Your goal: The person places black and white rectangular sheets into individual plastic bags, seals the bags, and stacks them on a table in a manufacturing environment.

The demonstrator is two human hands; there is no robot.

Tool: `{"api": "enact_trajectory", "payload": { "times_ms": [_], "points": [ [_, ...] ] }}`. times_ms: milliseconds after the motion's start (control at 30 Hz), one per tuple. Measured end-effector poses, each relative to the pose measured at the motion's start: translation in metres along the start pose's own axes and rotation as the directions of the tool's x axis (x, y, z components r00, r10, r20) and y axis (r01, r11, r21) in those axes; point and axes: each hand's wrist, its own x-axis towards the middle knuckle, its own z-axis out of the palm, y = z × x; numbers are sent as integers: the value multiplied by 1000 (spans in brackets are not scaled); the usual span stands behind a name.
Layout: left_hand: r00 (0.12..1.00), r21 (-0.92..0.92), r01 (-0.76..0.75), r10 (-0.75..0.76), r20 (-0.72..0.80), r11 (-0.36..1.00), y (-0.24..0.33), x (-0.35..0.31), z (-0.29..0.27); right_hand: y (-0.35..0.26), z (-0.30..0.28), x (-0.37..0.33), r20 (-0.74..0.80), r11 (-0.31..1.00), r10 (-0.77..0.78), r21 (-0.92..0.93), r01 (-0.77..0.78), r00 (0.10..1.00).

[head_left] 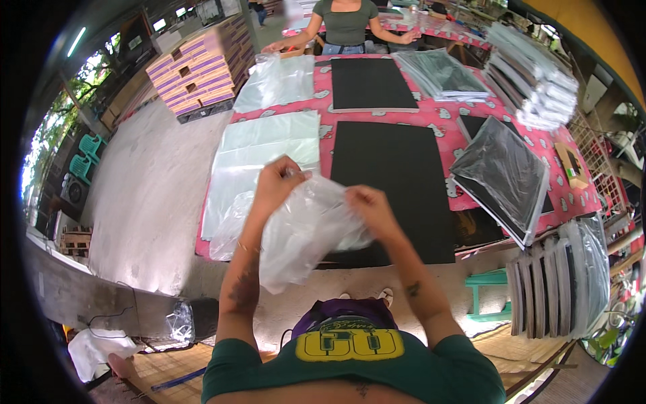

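Note:
A clear plastic bag (303,229) hangs bunched between my two hands, over the near edge of the table. My left hand (278,182) pinches its upper left part, and my right hand (372,210) pinches its right side. Below and to the left lies a flat stack of clear plastic bags (262,145). Under and beyond my right hand is a large black board (397,168), partly hidden by the bag and my arm. To the right, a black board wrapped in clear plastic (501,175) lies askew on other boards.
A pink patterned cloth covers the table (325,138). Across it stands a person (345,27) near another black board (370,84) and more bags (279,81). Wrapped boards stand stacked at right (558,279) and far right (531,81). Stacked cartons (202,71) are at far left.

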Motion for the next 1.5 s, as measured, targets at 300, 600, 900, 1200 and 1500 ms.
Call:
{"api": "enact_trajectory", "payload": {
  "times_ms": [300, 600, 900, 1200, 1500],
  "points": [
    [945, 580, -293, 323, 54, 760, -57, -142, 65, -1, -118, 21, -242, 956, 194, 265, -127, 951],
    [986, 886, -152, 123, 109, 437, -215, -16, -10, -40, -160, 7, -222, 803, 557, -103, -587, 800],
    [606, 115, -793, 753, 258, 599, 18, 52, 80, -69, -88, 2, 38, 965, -101, -238, 107, 994],
    [812, 345, -331, 452, -370, 878, 94, 104, -6, -10, -78, -50, 298, 882, 81, -467, 71, 951],
    [924, 445, 139, 46, -379, 885, -10, 116, -14, -69, -80, -62, -230, 534, -1, 823, 195, 973]
  ]
}}
